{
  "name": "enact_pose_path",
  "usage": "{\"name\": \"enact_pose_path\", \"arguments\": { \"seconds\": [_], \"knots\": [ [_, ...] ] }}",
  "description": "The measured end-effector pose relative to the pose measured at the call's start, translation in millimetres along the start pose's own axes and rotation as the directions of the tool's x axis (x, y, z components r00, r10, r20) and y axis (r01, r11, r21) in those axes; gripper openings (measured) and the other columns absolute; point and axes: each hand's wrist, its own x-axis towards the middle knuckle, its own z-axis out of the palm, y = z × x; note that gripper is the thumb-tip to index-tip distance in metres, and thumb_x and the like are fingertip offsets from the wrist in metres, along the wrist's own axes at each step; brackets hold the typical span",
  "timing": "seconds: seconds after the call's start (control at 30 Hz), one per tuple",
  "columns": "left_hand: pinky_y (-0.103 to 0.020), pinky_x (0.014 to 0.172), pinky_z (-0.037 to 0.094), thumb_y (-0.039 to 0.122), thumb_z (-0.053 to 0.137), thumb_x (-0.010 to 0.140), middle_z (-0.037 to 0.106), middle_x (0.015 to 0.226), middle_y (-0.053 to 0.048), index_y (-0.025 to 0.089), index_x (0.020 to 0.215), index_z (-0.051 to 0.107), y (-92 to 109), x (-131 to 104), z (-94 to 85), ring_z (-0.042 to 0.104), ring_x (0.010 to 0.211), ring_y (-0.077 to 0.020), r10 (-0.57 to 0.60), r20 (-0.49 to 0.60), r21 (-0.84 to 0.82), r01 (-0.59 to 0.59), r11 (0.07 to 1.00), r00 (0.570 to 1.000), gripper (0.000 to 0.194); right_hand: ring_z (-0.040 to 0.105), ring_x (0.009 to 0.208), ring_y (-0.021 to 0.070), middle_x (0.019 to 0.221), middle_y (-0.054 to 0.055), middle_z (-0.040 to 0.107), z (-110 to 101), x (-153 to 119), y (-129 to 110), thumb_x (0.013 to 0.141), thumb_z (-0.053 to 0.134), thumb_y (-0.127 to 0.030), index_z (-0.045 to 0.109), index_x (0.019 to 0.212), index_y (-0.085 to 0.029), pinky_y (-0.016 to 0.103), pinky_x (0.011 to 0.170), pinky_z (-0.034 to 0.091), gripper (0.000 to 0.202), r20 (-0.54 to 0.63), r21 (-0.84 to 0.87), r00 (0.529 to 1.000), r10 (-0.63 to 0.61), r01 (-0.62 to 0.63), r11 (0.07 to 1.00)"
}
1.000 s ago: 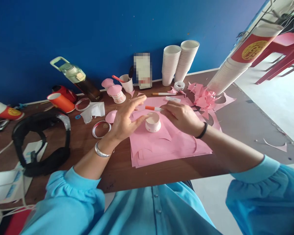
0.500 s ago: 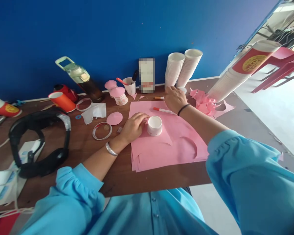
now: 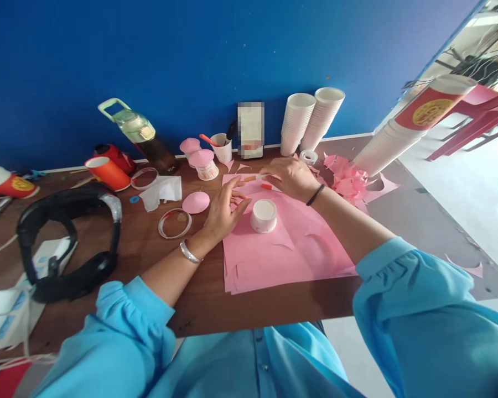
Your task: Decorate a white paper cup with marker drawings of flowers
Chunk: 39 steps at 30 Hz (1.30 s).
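My left hand (image 3: 227,205) hovers over the left edge of the pink paper sheets (image 3: 265,265), its fingers apart and holding nothing. My right hand (image 3: 292,178) is at the back of the sheets, fingers closed on the white end of a marker with an orange-brown cap (image 3: 249,179). That cap points at my left fingertips. Under the right hand lies a second marker with a red cap (image 3: 268,187), its body mostly hidden. Between and in front of both hands, a short white cup (image 3: 264,216) stands upside down on the paper.
Behind are stacked white paper cups (image 3: 297,124), a tape roll (image 3: 308,157), a phone (image 3: 250,130) and a pen cup (image 3: 222,149). Small cups with pink cone tops (image 3: 201,158) and a loose pink cone (image 3: 196,202) stand left. Crumpled pink scraps (image 3: 348,177) lie right.
My right hand has moved left and nearer from beside the cup stacks, uncovering the tape roll. The orange-capped marker has shifted left with it. My left hand has lifted off beside the cup and opened.
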Motion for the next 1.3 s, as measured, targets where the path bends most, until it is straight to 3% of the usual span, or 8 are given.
{"name": "enact_pose_path", "arguments": {
  "seconds": [0.13, 0.23, 0.3, 0.43, 0.67, 0.9, 1.1, 1.3],
  "knots": [
    [-0.031, 0.079, 0.062, 0.057, 0.064, 0.102, 0.073, 0.121, -0.012, 0.020, 0.150, 0.052, 1, 2, 1.9, 0.072, 0.092, -0.0172, 0.042, -0.042, 0.058, -0.040, 0.998, 0.998, 0.061, 0.075, 0.098, 0.0220, 0.107, 0.006, 0.083, 2, -12, -8, 0.103, 0.065, -0.027, 0.082, 0.109, -0.025, 0.033, 0.084, 0.053, 0.018, -0.058, 0.347, 0.997, -0.045, 0.063, 0.936],
    [-0.037, 0.084, 0.062, 0.053, 0.064, 0.102, 0.070, 0.121, -0.013, 0.020, 0.142, 0.062, 4, 4, -1.3, 0.069, 0.101, -0.0219, 0.058, -0.076, 0.186, -0.043, 0.982, 0.995, 0.052, 0.075, 0.092, 0.0202, 0.103, 0.006, 0.083, 1, -13, -10, 0.101, 0.068, -0.027, 0.083, 0.107, -0.025, 0.032, 0.083, 0.054, 0.016, -0.044, 0.476, 0.998, -0.053, 0.068, 0.877],
    [-0.040, 0.091, 0.061, 0.048, 0.060, 0.106, 0.071, 0.120, -0.012, 0.020, 0.132, 0.069, 6, 5, -3.7, 0.069, 0.107, -0.0236, 0.058, -0.032, 0.215, -0.050, 0.975, 0.998, 0.039, 0.075, 0.090, 0.0194, 0.101, 0.006, 0.083, -3, -13, -10, 0.101, 0.068, -0.029, 0.084, 0.105, -0.025, 0.032, 0.082, 0.055, 0.017, -0.019, 0.523, 0.997, -0.073, 0.073, 0.849],
    [-0.037, 0.091, 0.059, 0.039, 0.052, 0.110, 0.075, 0.104, -0.008, 0.020, 0.114, 0.076, 5, 7, -4.6, 0.071, 0.099, -0.0209, 0.072, 0.079, 0.220, -0.088, 0.972, 0.994, 0.031, 0.077, 0.093, 0.0202, 0.102, 0.005, 0.084, -10, -18, -12, 0.102, 0.068, -0.033, 0.085, 0.102, -0.026, 0.033, 0.085, 0.056, 0.018, 0.023, 0.540, 0.998, -0.065, 0.042, 0.840],
    [-0.035, 0.080, 0.058, 0.045, 0.042, 0.113, 0.074, 0.101, -0.009, 0.017, 0.114, 0.076, 5, 7, -0.1, 0.070, 0.094, -0.0210, 0.179, 0.154, 0.246, -0.214, 0.946, 0.972, 0.043, 0.079, 0.101, 0.0227, 0.108, 0.006, 0.085, -10, -44, -15, 0.104, 0.065, -0.030, 0.084, 0.108, -0.024, 0.033, 0.085, 0.056, 0.020, 0.007, 0.485, 1.000, -0.014, 0.009, 0.874],
    [-0.034, 0.081, 0.057, 0.046, 0.038, 0.114, 0.072, 0.101, -0.008, 0.019, 0.112, 0.075, 13, 8, 2.7, 0.069, 0.093, -0.0194, 0.184, 0.224, 0.249, -0.239, 0.939, 0.957, 0.046, 0.079, 0.096, 0.0222, 0.107, 0.004, 0.085, -21, -58, -13, 0.105, 0.060, -0.031, 0.083, 0.110, -0.027, 0.034, 0.083, 0.057, 0.024, -0.027, 0.399, 0.997, -0.067, 0.072, 0.914],
    [-0.032, 0.075, 0.054, 0.051, 0.035, 0.113, 0.069, 0.100, -0.008, 0.018, 0.110, 0.076, 18, 8, 4.3, 0.068, 0.088, -0.0184, 0.141, 0.272, 0.262, -0.215, 0.941, 0.952, 0.053, 0.076, 0.082, 0.0194, 0.096, 0.003, 0.085, -29, -57, -8, 0.103, 0.064, -0.036, 0.083, 0.103, -0.026, 0.031, 0.076, 0.056, 0.022, 0.015, 0.522, 0.999, -0.043, 0.029, 0.852],
    [-0.032, 0.078, 0.054, 0.048, 0.036, 0.114, 0.069, 0.100, -0.008, 0.017, 0.112, 0.076, 17, 7, 7.3, 0.068, 0.087, -0.0183, 0.176, 0.298, 0.185, -0.238, 0.953, 0.938, 0.051, 0.075, 0.083, 0.0199, 0.094, 0.003, 0.084, -28, -56, -3, 0.097, 0.073, -0.040, 0.084, 0.096, -0.027, 0.034, 0.077, 0.058, 0.018, 0.059, 0.656, 0.998, -0.004, -0.035, 0.754]
  ]
}}
